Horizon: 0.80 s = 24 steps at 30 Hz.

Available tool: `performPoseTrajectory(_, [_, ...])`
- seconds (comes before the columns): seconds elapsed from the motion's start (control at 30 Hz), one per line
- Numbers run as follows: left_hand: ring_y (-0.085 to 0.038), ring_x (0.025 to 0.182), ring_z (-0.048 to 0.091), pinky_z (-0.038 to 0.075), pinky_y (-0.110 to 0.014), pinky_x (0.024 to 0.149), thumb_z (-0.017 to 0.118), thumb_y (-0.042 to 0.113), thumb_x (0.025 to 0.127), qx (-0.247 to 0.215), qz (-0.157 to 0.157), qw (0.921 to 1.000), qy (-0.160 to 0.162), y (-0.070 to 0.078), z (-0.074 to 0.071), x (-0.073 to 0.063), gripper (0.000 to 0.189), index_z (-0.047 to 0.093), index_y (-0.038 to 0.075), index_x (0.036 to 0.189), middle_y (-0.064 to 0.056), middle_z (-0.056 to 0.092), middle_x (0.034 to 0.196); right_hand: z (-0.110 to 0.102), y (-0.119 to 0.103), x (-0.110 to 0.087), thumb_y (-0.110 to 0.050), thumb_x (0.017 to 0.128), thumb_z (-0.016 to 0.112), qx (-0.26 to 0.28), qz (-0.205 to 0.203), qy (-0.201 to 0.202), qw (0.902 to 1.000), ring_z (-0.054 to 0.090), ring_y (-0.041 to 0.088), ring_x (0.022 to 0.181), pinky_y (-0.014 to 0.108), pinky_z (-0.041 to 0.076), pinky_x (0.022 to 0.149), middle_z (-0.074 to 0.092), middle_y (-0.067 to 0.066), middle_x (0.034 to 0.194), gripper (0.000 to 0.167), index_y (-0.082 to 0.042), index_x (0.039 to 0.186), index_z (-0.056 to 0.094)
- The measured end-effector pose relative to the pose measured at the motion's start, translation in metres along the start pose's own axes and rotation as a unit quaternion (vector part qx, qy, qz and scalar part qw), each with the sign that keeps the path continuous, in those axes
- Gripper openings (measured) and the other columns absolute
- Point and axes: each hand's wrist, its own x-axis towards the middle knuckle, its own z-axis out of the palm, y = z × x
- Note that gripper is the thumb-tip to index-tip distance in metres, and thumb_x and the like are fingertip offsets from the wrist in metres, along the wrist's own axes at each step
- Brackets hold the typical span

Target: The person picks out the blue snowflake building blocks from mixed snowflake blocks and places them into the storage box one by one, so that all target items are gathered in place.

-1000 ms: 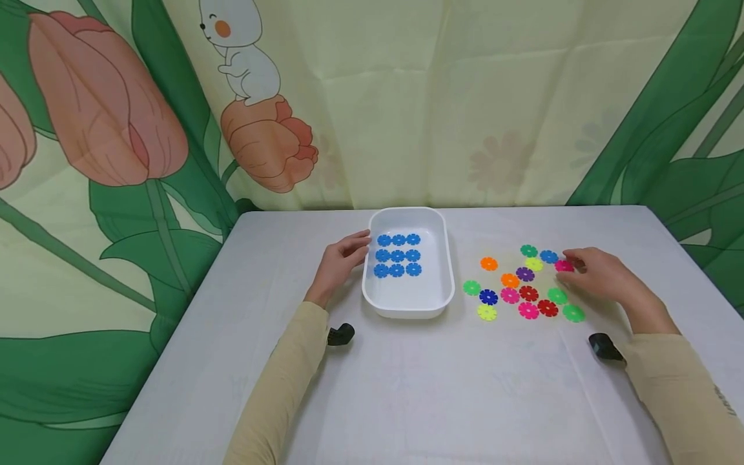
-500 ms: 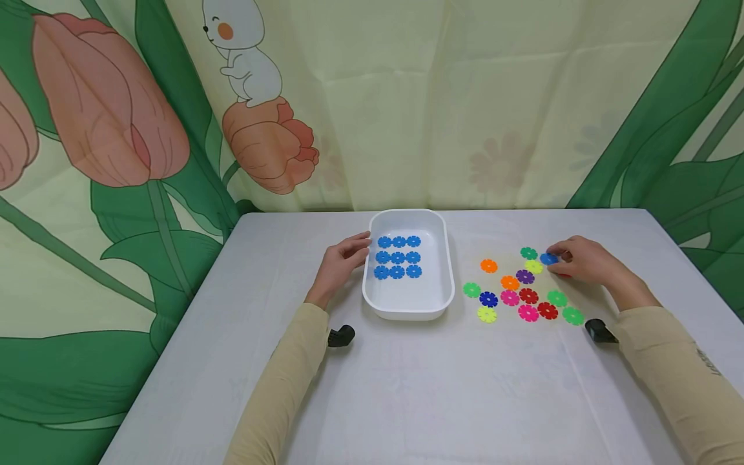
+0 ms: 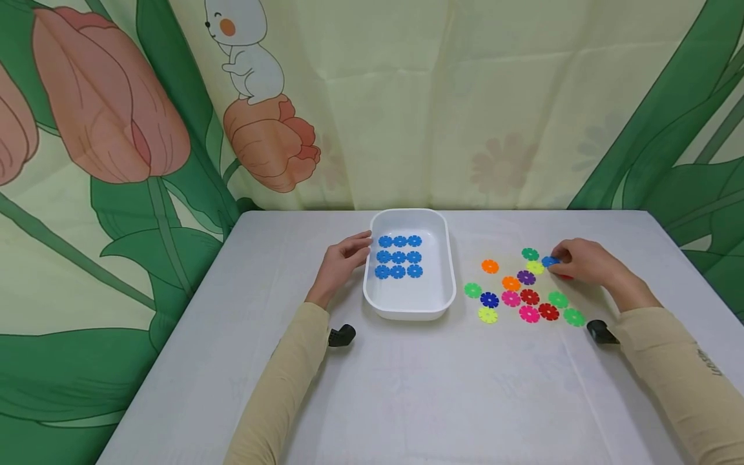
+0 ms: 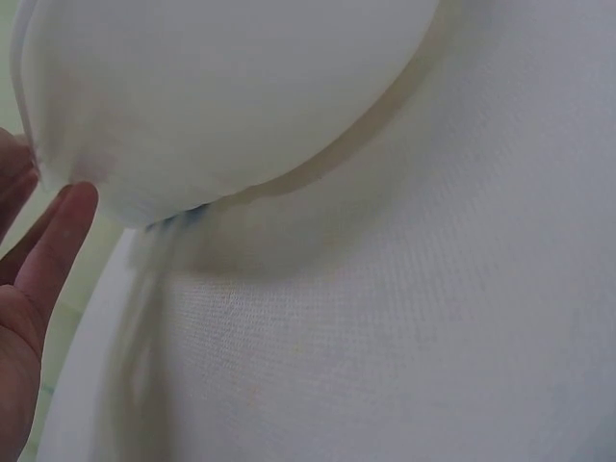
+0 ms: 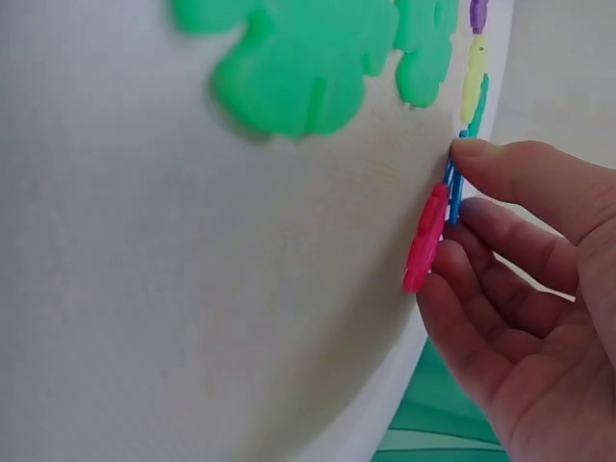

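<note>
My left hand [image 3: 339,268] rests at the left wall of a white plastic tray [image 3: 409,303], its fairly straight fingertips touching the outside near the rim. In the left wrist view, fingers [image 4: 67,236] lie against the tray's outer wall. Inside the tray, blue snowflake discs [image 3: 398,257] form three rows of three. Over on the right, my right hand [image 3: 593,263] pinches a blue snowflake disc [image 5: 456,192] between thumb and fingers, at the table surface. A pink disc [image 5: 424,241] sits beside it, mostly covered by this hand in the head view.
Several loose discs lie to the tray's right, among them green [image 3: 558,299], orange [image 3: 490,266], purple [image 3: 526,277], red [image 3: 549,312] and dark blue [image 3: 489,299]. A white cloth covers the table [image 3: 442,387]. A printed curtain [image 3: 378,97] hangs behind its back edge.
My right hand has moved left and slightly back from the pink disc to the blue one and now pinches it. My left hand has stayed at the tray.
</note>
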Motion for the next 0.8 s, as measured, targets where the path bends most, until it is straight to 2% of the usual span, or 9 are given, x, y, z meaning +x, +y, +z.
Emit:
performPoseTrajectory(0.17, [-0.014, 0.124, 0.055, 0.053, -0.027, 0.092, 0.064, 0.022, 0.096, -0.003, 0.003, 1.0, -0.001, -0.0008, 0.0004, 0.0003, 0.031, 0.067, 0.008, 0.124, 0.013, 0.055, 0.137, 0.0008, -0.0022, 0.0011, -0.014, 0.084, 0.074, -0.009, 0.0, 0.002, 1.0, 0.053, 0.039, 0.091, 0.053, 0.054, 0.082, 0.058, 0.025, 0.097, 0.046, 0.016, 0.112, 0.053])
performPoseTrajectory(0.37, [-0.013, 0.124, 0.054, 0.053, -0.027, 0.092, 0.063, 0.021, 0.097, 0.002, 0.002, 1.0, -0.001, -0.0007, 0.0007, -0.0002, 0.032, 0.067, 0.008, 0.126, 0.014, 0.055, 0.137, 0.0022, -0.0031, 0.0021, -0.013, 0.082, 0.076, -0.044, -0.026, 0.012, 0.9986, 0.054, 0.037, 0.092, 0.052, 0.056, 0.08, 0.057, 0.023, 0.097, 0.047, 0.012, 0.117, 0.057])
performPoseTrajectory(0.5, [-0.013, 0.124, 0.054, 0.053, -0.026, 0.092, 0.063, 0.021, 0.097, 0.002, 0.001, 1.0, -0.002, -0.0004, 0.0004, -0.0007, 0.031, 0.067, 0.009, 0.125, 0.014, 0.055, 0.137, 0.0035, -0.0023, 0.0008, -0.014, 0.082, 0.076, -0.068, -0.04, 0.017, 0.9967, 0.055, 0.038, 0.092, 0.051, 0.057, 0.078, 0.055, 0.024, 0.099, 0.043, 0.011, 0.115, 0.062])
performPoseTrajectory(0.63, [-0.013, 0.124, 0.054, 0.053, -0.026, 0.092, 0.063, 0.022, 0.097, 0.004, 0.0, 1.0, -0.002, -0.0005, 0.0001, -0.0003, 0.031, 0.067, 0.009, 0.125, 0.014, 0.055, 0.137, 0.0043, -0.0022, -0.0001, -0.014, 0.083, 0.076, -0.075, -0.046, 0.021, 0.9959, 0.055, 0.039, 0.093, 0.053, 0.056, 0.08, 0.055, 0.026, 0.103, 0.043, 0.011, 0.115, 0.062])
performPoseTrajectory(0.8, [-0.012, 0.123, 0.055, 0.053, -0.026, 0.091, 0.063, 0.021, 0.097, 0.004, 0.001, 1.0, -0.004, -0.0004, 0.0, 0.0002, 0.031, 0.067, 0.009, 0.125, 0.015, 0.055, 0.137, 0.0039, -0.0033, -0.0008, -0.014, 0.083, 0.076, -0.081, -0.051, 0.022, 0.9952, 0.055, 0.038, 0.092, 0.052, 0.057, 0.078, 0.056, 0.024, 0.1, 0.044, 0.011, 0.116, 0.061])
